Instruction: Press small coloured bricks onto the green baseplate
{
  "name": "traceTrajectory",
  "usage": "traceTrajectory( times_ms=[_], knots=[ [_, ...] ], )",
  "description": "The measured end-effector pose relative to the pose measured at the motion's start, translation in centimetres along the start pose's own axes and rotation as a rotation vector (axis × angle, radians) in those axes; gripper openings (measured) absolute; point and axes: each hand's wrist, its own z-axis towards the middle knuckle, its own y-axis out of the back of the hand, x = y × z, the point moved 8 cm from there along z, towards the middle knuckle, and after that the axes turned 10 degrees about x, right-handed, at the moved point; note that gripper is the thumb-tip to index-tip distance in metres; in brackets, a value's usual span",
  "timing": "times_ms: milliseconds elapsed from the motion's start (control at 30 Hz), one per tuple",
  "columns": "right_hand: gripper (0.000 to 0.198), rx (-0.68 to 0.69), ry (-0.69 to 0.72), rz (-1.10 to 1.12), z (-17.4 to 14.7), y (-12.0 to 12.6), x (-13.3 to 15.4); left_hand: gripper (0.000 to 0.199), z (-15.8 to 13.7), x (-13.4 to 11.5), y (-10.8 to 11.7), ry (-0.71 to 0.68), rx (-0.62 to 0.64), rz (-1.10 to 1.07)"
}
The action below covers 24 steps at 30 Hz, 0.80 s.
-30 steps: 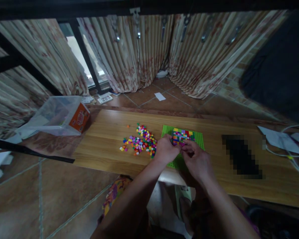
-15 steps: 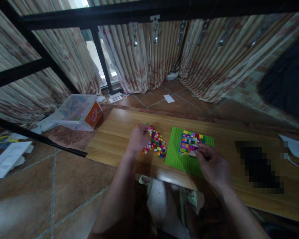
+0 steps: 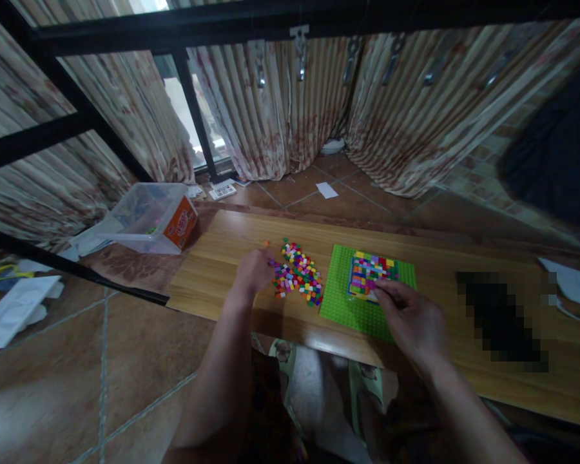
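A loose pile of small coloured toy bricks lies on the wooden table. At the pile's left edge is my left hand, fingers curled together with purple bricks by the tips; what they hold, if anything, is too small to make out. To the right of the pile lies a green studded baseplate, bearing a flat block of many-coloured bricks. My right hand reaches over the plate's right side, thumb and fingers pinched at the block's front right part. Its fingertips cover whatever is between them.
The wooden table runs across the view. A clear plastic box with an orange label stands beyond its left end. A dark pixelated patch covers something on the right. One stray orange brick sits behind the pile.
My left hand has drawn left and slightly towards me, uncovering more of the pile. My right hand has shifted slightly left over the brick block, still pinched.
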Motion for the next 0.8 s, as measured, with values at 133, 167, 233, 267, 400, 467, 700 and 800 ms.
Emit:
traceTrajectory(
  times_ms=[133,167,233,267,400,467,700,800],
  knots=[
    [0.027,0.005,0.011,0.001,0.0,-0.1,-0.1,0.021,0.2,-0.8,-0.6,-0.029,0.033,0.225],
    [0.028,0.007,0.018,-0.001,0.0,-0.1,-0.1,0.021,0.3,-0.9,-0.6,-0.030,0.036,0.249],
    [0.029,0.006,0.032,-0.015,0.1,-0.1,0.1,0.021,0.3,-0.7,-0.7,-0.017,0.062,0.306],
    [0.029,0.004,0.038,-0.023,0.1,0.0,0.1,0.021,0.3,-0.5,-0.7,-0.002,0.082,0.341],
    [0.028,-0.006,0.031,-0.024,0.1,0.2,0.0,0.020,0.3,0.1,-0.6,0.025,0.145,0.457],
    [0.027,0.001,0.028,-0.014,0.1,0.1,-0.1,0.021,0.3,0.1,-0.7,0.025,0.163,0.473],
    [0.027,0.013,0.021,0.014,0.1,0.0,-0.1,0.021,0.3,-0.4,-0.8,0.007,0.151,0.432],
    [0.027,0.008,0.045,0.011,0.1,0.1,0.1,0.015,0.3,-1.5,-0.5,-0.121,0.105,0.252]
  ],
)
